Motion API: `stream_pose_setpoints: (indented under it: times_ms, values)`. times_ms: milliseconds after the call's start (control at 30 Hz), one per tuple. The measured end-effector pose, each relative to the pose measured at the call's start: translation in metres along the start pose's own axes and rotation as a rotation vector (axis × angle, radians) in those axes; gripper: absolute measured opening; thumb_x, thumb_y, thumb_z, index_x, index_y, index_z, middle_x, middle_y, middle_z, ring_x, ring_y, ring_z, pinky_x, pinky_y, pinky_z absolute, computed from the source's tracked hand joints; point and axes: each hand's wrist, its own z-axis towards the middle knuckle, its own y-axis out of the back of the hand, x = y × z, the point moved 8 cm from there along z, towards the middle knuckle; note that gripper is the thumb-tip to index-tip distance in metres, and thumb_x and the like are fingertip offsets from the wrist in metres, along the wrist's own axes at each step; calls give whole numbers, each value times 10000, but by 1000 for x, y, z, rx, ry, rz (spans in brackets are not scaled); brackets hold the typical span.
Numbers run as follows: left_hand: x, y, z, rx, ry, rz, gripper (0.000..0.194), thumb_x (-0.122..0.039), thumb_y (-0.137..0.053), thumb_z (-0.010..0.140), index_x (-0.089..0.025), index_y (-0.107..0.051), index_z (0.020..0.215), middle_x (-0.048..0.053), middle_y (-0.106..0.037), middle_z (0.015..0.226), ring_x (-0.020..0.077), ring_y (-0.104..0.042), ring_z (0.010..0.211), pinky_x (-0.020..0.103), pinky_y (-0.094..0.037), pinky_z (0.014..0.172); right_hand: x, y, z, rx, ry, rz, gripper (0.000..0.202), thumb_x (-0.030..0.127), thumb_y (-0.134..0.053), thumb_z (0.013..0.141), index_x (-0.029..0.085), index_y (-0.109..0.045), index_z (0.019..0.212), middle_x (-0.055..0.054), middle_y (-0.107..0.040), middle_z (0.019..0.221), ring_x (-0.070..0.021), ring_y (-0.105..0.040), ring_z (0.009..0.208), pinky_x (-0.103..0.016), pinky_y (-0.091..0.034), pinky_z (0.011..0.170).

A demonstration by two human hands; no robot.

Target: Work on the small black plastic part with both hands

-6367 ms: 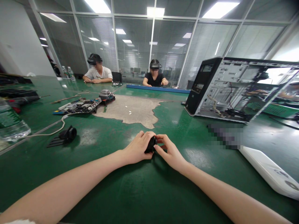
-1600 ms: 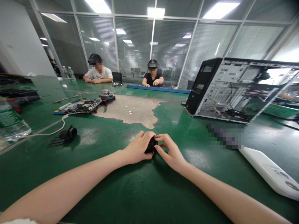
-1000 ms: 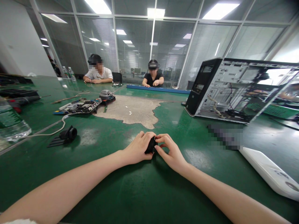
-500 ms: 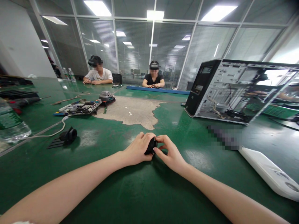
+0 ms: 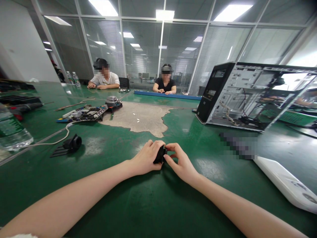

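A small black part (image 5: 158,156) is held between my two hands above the green table (image 5: 138,201). My left hand (image 5: 147,158) wraps round its left side, fingers over the top and thumb below. The fingertips of my right hand (image 5: 179,162) pinch its right end. Another black piece (image 5: 72,143), with a round end and flat prongs, lies on the table to the left. What exactly the held part is cannot be made out.
An open computer case (image 5: 215,96) stands at the right, a white phone-like object (image 5: 284,181) in front of it. A circuit board (image 5: 84,114) and a water bottle (image 5: 12,130) are at the left. Two people sit across the table.
My right thumb has shifted slightly up on the end of the black part. The person in black across the table has moved a little to the right. My left hand looks unchanged.
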Motion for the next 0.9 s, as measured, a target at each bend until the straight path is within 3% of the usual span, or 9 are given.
stream_pose_setpoints:
  times_ms: [267, 433, 667, 900]
  values:
    - [2, -2, 0, 14, 0, -4, 539, -192, -567, 644, -181, -323, 1125, 75, -476, 1124, 234, -442, 912, 368, -351, 807, 9, 2, 0, 8, 87, -2, 145, 166, -502, 778, 222, -506, 912, -53, -479, 996, -174, -508, 946, -299, -516, 723]
    - [3, -2, 0, 9, 17, -7, 557, -200, -572, 641, -183, -321, 1138, 79, -475, 1125, 238, -441, 895, 374, -362, 795, 2, 2, 1, -11, 32, 15, 211, 164, -499, 780, 220, -473, 982, -54, -482, 987, -172, -510, 945, -306, -518, 735]
    - [2, -2, 0, 10, 12, -8, 564, -184, -567, 631, -188, -317, 1136, 70, -477, 1119, 232, -436, 878, 377, -362, 801, -3, -7, 0, 98, -40, 82, 227, 179, -499, 790, 213, -440, 1007, -45, -496, 967, -158, -545, 914, -311, -526, 739]
    - [0, -1, 1, 12, -5, -1, 526, -195, -564, 651, -180, -329, 1121, 75, -474, 1122, 237, -442, 908, 373, -357, 809, 8, 0, 0, 26, 60, 43, 102, 162, -480, 799, 210, -499, 887, -50, -460, 1009, -163, -505, 971, -291, -509, 763]
